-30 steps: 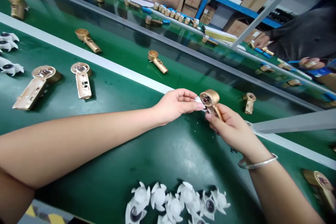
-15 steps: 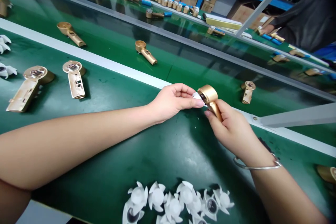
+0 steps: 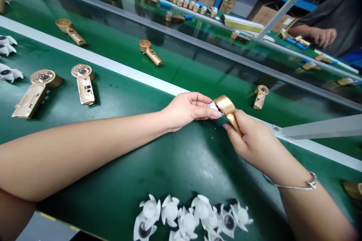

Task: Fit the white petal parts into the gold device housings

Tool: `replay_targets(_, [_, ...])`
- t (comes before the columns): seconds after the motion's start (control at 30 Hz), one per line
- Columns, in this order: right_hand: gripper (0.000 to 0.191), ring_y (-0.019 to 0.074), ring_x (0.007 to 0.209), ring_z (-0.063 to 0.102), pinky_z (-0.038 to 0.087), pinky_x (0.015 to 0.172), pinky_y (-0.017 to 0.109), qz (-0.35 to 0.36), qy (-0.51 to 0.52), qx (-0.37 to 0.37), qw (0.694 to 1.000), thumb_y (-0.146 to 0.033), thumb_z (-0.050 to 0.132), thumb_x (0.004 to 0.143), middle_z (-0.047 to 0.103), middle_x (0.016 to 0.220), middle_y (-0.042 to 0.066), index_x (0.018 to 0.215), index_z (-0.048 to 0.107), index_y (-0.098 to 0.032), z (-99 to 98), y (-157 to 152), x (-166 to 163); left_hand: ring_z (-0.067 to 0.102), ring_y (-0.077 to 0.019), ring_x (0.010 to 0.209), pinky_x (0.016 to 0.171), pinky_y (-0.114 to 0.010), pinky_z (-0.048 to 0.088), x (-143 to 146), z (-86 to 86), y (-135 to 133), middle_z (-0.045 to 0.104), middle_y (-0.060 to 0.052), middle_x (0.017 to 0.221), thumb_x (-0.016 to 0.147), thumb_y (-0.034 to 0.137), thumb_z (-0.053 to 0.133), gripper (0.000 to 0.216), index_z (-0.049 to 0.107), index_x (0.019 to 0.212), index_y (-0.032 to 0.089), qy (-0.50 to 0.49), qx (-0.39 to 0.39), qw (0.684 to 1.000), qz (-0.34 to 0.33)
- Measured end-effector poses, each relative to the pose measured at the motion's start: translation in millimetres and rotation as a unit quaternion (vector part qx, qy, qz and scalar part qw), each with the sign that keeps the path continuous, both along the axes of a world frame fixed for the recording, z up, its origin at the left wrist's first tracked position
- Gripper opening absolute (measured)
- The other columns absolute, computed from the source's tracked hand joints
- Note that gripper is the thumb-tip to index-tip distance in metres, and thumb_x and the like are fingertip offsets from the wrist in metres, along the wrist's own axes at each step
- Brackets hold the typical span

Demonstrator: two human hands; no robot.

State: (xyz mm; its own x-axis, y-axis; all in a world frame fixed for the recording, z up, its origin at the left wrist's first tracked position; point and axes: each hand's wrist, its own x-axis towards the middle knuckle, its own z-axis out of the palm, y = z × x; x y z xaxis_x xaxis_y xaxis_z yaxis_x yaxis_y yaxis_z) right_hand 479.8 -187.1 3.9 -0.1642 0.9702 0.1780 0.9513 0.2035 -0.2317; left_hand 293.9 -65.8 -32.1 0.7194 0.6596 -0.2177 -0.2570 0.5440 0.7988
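My left hand (image 3: 183, 112) pinches a small white fan blade (image 3: 215, 109) between thumb and fingers. Most of the blade is hidden by the fingertips and by the round head of a gold handheld fan housing (image 3: 225, 104). That housing is tilted in my right hand (image 3: 251, 139), whose fingers wrap its handle. The blade sits right at the open side of the head; I cannot tell how deep it goes. Below my hands, a cluster of white fan blades (image 3: 188, 222) lies on the green table (image 3: 181, 165).
Two opened gold housings (image 3: 85, 89) lie at left, near more white blades (image 3: 9, 73). Beyond the white rail (image 3: 124, 69), gold housings (image 3: 151, 52) lie on a green belt. A grey metal post (image 3: 325, 127) slants at right. Co-workers' hands (image 3: 324, 37) are across the line.
The gold housing has turned, so its opening now faces the blade and shows less. Housings on the belt have shifted left. A co-worker's hand at far right has come into view.
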Motion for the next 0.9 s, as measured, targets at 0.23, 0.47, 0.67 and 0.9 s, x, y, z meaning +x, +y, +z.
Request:
replay_targets(0.23, [0.014,0.0159,0.053,0.051,0.035,0.051,0.027,-0.018,-0.023,-0.044,0.999,-0.025,0.047,0.096,0.055,0.066,0.0,0.085,0.038,-0.024,4.2,-0.8,-0.4,0.074,-0.0127,0.071,0.079,-0.029,0.058,-0.7,2.5,-1.9,0.078,-0.007,0.078,0.056,0.011,0.095,0.045,0.066,0.09,0.008,0.007,0.002,1.0,-0.002])
replay_targets(0.47, [0.008,0.0204,0.051,0.056,0.03,0.045,0.029,-0.084,-0.069,-0.079,0.991,-0.028,0.043,0.096,0.063,0.069,0.007,0.099,0.046,-0.021,0.4,-3.9,-10.4,0.075,-0.0162,0.073,0.084,-0.035,0.059,1.9,0.7,-8.2,0.077,-0.004,0.075,0.047,0.015,0.099,0.05,0.065,0.084,0.011,0.03,0.039,0.998,0.043])
replay_targets(0.67, [0.014,0.0204,0.044,0.051,0.025,0.042,0.03,-0.094,-0.076,-0.075,0.99,-0.023,0.041,0.094,0.058,0.061,0.005,0.104,0.049,-0.018,2.9,-8.6,-20.4,0.074,-0.0162,0.07,0.082,-0.035,0.059,1.3,2.3,-11.9,0.075,-0.003,0.071,0.047,0.013,0.098,0.049,0.065,0.082,0.011,0.053,0.053,0.995,0.065])
replay_targets(0.9, [0.005,0.0205,0.057,0.057,0.039,0.053,0.03,-0.088,0.048,-0.069,0.993,-0.027,0.043,0.094,0.061,0.07,0.004,0.093,0.044,-0.022,-4.7,-4.1,-17.2,0.073,-0.0145,0.078,0.088,-0.035,0.058,-0.7,0.8,-2.4,0.077,-0.006,0.084,0.049,0.013,0.098,0.051,0.068,0.09,0.009,0.024,0.047,0.999,0.011])
